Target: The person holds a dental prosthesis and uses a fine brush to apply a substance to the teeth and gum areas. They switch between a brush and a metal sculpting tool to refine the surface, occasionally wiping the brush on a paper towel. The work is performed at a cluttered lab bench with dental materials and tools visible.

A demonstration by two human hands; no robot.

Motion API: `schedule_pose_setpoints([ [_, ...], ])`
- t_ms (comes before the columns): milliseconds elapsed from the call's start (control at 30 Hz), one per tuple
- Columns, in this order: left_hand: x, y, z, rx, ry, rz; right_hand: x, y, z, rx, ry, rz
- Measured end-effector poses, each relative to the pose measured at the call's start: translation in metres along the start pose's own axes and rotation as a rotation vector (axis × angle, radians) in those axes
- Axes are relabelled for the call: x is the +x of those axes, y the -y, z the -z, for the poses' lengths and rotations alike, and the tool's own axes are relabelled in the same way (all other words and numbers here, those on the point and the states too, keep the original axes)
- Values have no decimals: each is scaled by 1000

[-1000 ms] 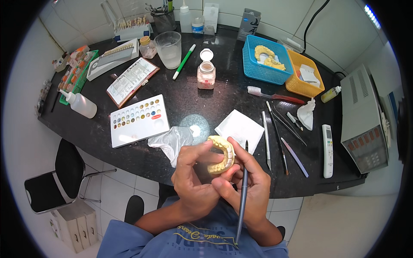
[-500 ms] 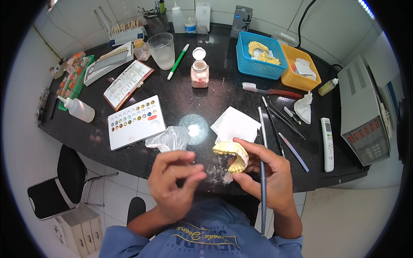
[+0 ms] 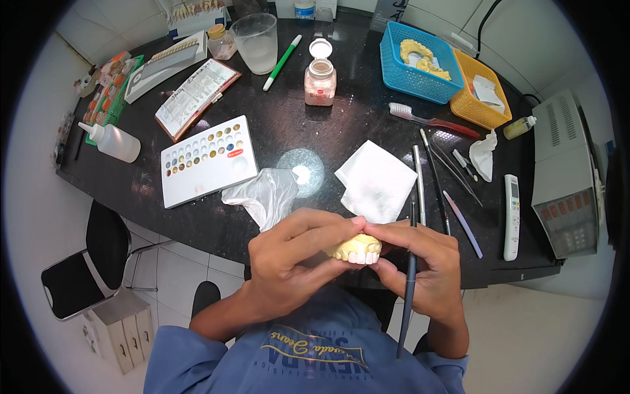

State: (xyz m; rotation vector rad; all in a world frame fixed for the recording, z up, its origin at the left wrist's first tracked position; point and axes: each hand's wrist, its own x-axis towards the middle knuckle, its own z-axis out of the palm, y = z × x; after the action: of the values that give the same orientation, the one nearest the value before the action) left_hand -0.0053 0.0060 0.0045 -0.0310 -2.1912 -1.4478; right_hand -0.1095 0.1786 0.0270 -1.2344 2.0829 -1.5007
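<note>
Head view shows me the yellow dental model [image 3: 357,248] held directly between the left hand [image 3: 283,258] and right hand [image 3: 430,266]. I also see the right hand gripping a dark slim tool [image 3: 409,289].

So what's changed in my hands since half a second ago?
Your left hand, free half a second ago, has moved right and taken hold of the yellow dental model, now turned so its white teeth face you. Your right hand still holds the model and the slim dark tool. The open jar and white palette stayed put.
</note>
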Motion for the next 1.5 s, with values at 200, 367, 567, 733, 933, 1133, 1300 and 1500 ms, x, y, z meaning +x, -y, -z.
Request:
schedule_pose_setpoints([
  [200, -3, 7, -7, 36, -82, -119, 1, -1, -5, -12, -4, 7],
  [367, -6, 9, -8, 14, -93, -135, 2, -3, -7, 1, -8, 14],
  [567, -6, 10, -9, 20, -101, -134, 2, -5, -8, 7, -10, 26],
  [733, -7, 13, -10, -11, -111, -127, 1, -7, -9, -38, -68, 59],
  [933, -9, 15, -10, -3, -139, -134, -30, -27, -15, 99, -421, 149],
  [1133, -8, 18, -15, -5, -191, -169, -40, -18, -40, 260, -616, 325],
  [1300, -12, 19, -13, 52, -184, -164, -48, -25, -34, 92, -368, 401],
  [1500, -15, 20, -15, 96, -210, -104, -49, -23, -36, 77, -342, 355],
])
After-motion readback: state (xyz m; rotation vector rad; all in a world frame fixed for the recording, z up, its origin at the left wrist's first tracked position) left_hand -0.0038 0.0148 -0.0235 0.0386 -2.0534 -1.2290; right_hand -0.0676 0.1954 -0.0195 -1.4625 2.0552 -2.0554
